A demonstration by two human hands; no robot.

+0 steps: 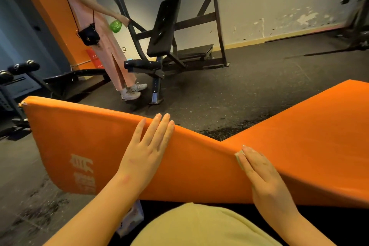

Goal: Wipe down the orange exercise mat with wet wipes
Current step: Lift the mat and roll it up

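Observation:
The orange exercise mat (199,170) stretches across the view, its left part lifted and twisted so the printed white logo faces me. My left hand (146,151) lies flat on the raised part, straight fingers reaching the top edge. My right hand (263,177) presses flat on the mat near the twist, with a pale wet wipe (239,157) under its fingers; only a corner of the wipe shows. A pack of wipes (131,219) lies on the floor under my left forearm, partly hidden.
A person in a pink dress (95,26) stands at the back left holding a green spray bottle (115,26). A black incline bench with its rack (163,32) stands behind the mat. A dumbbell rack (14,80) is at far left, dark rubber floor (259,86) beyond.

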